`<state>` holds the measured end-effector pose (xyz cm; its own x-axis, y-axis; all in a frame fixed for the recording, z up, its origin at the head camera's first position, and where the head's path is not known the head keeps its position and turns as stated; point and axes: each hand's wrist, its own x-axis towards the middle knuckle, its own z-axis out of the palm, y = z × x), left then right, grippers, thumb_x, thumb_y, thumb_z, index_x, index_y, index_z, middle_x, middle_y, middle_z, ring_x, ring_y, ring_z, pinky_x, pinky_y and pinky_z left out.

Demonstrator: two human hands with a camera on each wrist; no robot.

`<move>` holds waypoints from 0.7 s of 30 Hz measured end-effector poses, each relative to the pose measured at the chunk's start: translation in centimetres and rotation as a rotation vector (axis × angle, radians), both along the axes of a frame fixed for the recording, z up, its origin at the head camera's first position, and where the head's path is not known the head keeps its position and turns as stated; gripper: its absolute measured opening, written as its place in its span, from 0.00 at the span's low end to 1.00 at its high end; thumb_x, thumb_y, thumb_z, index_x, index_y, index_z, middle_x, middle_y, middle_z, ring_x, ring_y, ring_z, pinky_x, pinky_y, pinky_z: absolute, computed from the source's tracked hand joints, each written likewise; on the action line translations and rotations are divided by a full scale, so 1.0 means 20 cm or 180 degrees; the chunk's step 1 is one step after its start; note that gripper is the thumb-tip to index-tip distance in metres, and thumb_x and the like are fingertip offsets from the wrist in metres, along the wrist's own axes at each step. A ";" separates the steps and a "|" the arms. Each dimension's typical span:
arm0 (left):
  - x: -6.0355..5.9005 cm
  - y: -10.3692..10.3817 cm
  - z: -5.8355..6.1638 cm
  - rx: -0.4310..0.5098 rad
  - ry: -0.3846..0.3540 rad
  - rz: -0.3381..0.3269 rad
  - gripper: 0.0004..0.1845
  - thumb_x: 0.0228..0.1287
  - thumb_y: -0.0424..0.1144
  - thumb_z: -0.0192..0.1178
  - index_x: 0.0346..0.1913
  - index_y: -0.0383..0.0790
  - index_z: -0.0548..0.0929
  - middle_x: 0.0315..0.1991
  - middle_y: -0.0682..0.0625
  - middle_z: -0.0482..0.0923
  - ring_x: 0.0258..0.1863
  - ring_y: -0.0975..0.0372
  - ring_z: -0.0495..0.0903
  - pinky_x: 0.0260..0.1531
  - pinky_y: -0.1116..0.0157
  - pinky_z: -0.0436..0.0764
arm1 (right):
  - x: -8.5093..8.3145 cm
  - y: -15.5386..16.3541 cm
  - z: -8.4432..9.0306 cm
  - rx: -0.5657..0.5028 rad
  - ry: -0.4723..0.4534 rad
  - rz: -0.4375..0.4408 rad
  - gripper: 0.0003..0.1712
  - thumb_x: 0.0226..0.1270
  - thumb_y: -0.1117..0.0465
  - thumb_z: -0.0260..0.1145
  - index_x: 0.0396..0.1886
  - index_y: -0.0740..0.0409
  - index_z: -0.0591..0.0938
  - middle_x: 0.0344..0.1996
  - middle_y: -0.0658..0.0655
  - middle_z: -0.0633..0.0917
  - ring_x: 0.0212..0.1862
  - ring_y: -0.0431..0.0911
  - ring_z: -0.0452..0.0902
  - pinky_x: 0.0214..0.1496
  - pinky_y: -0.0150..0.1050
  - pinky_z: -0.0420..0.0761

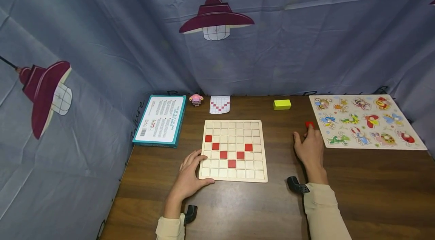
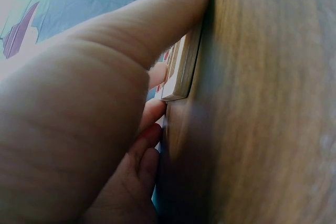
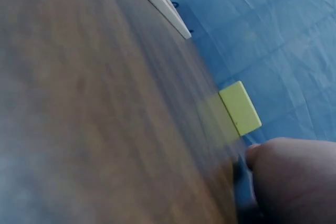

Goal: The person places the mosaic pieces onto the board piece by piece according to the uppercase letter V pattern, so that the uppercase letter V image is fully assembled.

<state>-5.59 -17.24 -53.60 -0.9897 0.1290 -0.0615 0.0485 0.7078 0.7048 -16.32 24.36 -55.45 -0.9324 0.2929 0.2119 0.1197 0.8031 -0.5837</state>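
A square wooden grid board (image 1: 233, 132) lies flat on the table, with several red square tiles (image 1: 232, 163) set in its cells along a lopsided V. My left hand (image 1: 188, 177) holds the board's near left corner, thumb along the front edge and index fingertip over the left edge; the left wrist view shows other fingertips beside the side edge. Off to the right, my right hand (image 1: 310, 151) touches a loose red tile (image 1: 308, 123) with its extended index finger, thumb spread away. In the right wrist view only a blurred part of that hand (image 3: 294, 179) shows.
Behind the board stand a small pattern card (image 1: 219, 104), a pink figurine (image 1: 196, 99) and a yellow block (image 1: 282, 104). A teal-edged box (image 1: 159, 119) lies at left, an insect puzzle board (image 1: 368, 121) at right. Grey-blue cloth (image 1: 289, 43) hangs behind the table.
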 end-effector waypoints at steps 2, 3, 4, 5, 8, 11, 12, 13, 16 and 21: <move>0.00 0.00 0.00 0.0012 -0.0003 -0.0004 0.44 0.44 0.58 0.81 0.65 0.50 0.77 0.78 0.48 0.63 0.79 0.48 0.57 0.73 0.33 0.54 | 0.00 0.00 0.00 0.0072 -0.0069 -0.0011 0.34 0.74 0.53 0.62 0.66 0.77 0.69 0.45 0.75 0.74 0.49 0.69 0.70 0.51 0.63 0.70; 0.00 0.00 0.00 0.0006 -0.0004 -0.0007 0.43 0.45 0.58 0.81 0.66 0.50 0.77 0.78 0.48 0.63 0.79 0.48 0.57 0.73 0.32 0.54 | 0.00 0.00 0.01 0.0084 -0.0093 -0.0011 0.34 0.75 0.53 0.62 0.66 0.77 0.69 0.45 0.74 0.74 0.49 0.69 0.70 0.51 0.63 0.70; 0.00 0.00 0.00 0.0011 -0.0002 -0.0009 0.43 0.45 0.57 0.81 0.66 0.50 0.77 0.78 0.48 0.63 0.79 0.48 0.57 0.72 0.32 0.54 | 0.00 -0.01 0.01 0.0084 -0.0090 -0.0006 0.33 0.75 0.53 0.62 0.65 0.76 0.71 0.45 0.74 0.75 0.49 0.68 0.70 0.51 0.62 0.70; 0.00 0.00 0.00 0.0009 -0.0002 -0.0007 0.43 0.45 0.57 0.81 0.66 0.50 0.77 0.78 0.48 0.63 0.79 0.48 0.56 0.73 0.32 0.54 | 0.00 -0.01 0.01 0.0076 -0.0084 0.0001 0.32 0.74 0.53 0.62 0.65 0.75 0.72 0.45 0.72 0.75 0.49 0.67 0.71 0.50 0.61 0.70; 0.01 0.00 0.01 0.0006 0.0000 0.0005 0.43 0.44 0.56 0.82 0.65 0.50 0.77 0.78 0.49 0.63 0.79 0.48 0.56 0.73 0.32 0.53 | 0.00 -0.02 0.00 -0.0080 0.0007 -0.0036 0.29 0.73 0.53 0.64 0.63 0.71 0.74 0.42 0.67 0.76 0.47 0.62 0.71 0.49 0.57 0.69; 0.01 0.00 0.01 0.0009 0.0002 0.0008 0.43 0.44 0.56 0.82 0.65 0.50 0.77 0.78 0.49 0.62 0.79 0.48 0.56 0.73 0.32 0.53 | -0.01 -0.02 0.00 -0.0196 0.0079 -0.0116 0.29 0.72 0.54 0.66 0.63 0.69 0.74 0.42 0.65 0.75 0.46 0.61 0.71 0.49 0.55 0.68; 0.01 0.00 0.01 0.0011 0.0009 0.0006 0.43 0.44 0.57 0.82 0.65 0.50 0.77 0.78 0.49 0.62 0.79 0.48 0.56 0.73 0.32 0.53 | -0.01 -0.02 0.00 -0.0211 0.0082 -0.0141 0.29 0.72 0.54 0.66 0.63 0.69 0.74 0.42 0.65 0.76 0.46 0.61 0.71 0.49 0.55 0.68; 0.01 0.00 0.02 0.0011 0.0010 0.0007 0.43 0.44 0.57 0.82 0.65 0.50 0.76 0.78 0.49 0.62 0.79 0.48 0.56 0.72 0.32 0.53 | -0.01 -0.02 0.00 -0.0211 0.0071 -0.0161 0.30 0.72 0.53 0.66 0.64 0.70 0.74 0.42 0.66 0.76 0.47 0.61 0.71 0.50 0.55 0.68; 0.01 0.00 0.02 -0.0002 0.0005 0.0012 0.43 0.44 0.57 0.82 0.65 0.50 0.76 0.78 0.48 0.62 0.79 0.48 0.56 0.73 0.32 0.52 | -0.03 -0.02 0.01 -0.0171 -0.0031 -0.0175 0.30 0.73 0.52 0.66 0.64 0.71 0.75 0.42 0.66 0.76 0.48 0.61 0.72 0.51 0.57 0.69; 0.01 0.00 0.03 0.0008 -0.0042 0.0019 0.43 0.45 0.57 0.82 0.66 0.50 0.77 0.78 0.48 0.62 0.79 0.48 0.56 0.73 0.30 0.51 | -0.04 -0.01 0.02 -0.0149 -0.0158 -0.0240 0.29 0.73 0.51 0.65 0.61 0.70 0.78 0.41 0.65 0.77 0.45 0.61 0.73 0.48 0.56 0.70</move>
<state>-5.46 -17.20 -53.08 -0.9896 0.1232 -0.0744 0.0348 0.7063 0.7070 -17.04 24.12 -55.11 -0.9163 0.3713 0.1503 0.2086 0.7627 -0.6122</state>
